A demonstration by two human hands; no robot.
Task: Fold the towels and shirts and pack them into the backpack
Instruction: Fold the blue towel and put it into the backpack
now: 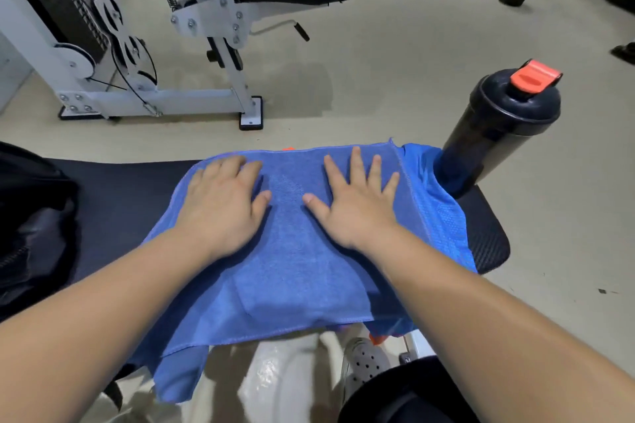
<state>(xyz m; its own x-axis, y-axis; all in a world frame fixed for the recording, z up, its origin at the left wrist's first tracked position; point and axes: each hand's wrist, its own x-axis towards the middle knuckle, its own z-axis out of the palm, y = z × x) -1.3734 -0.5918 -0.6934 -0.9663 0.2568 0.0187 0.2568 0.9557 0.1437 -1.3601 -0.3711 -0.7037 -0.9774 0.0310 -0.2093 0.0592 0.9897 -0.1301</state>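
A blue towel (292, 278) lies spread across a black padded bench (123, 189), its near edge hanging over the front. My left hand (223, 203) presses flat on the towel's left part, fingers straight. My right hand (357, 196) lies flat on its right part with fingers spread. Under the towel a blue mesh shirt (443, 213) sticks out on the right, and a bit of orange cloth (288, 149) shows at the far edge. A black backpack (31, 230) sits on the bench at the far left, partly out of frame.
A black shaker bottle (498, 127) with an orange cap stands on the bench's right end, touching the shirt. A white cable weight machine (137, 55) with a black seat stands on the floor beyond. A grey clog (364, 364) shows below the bench.
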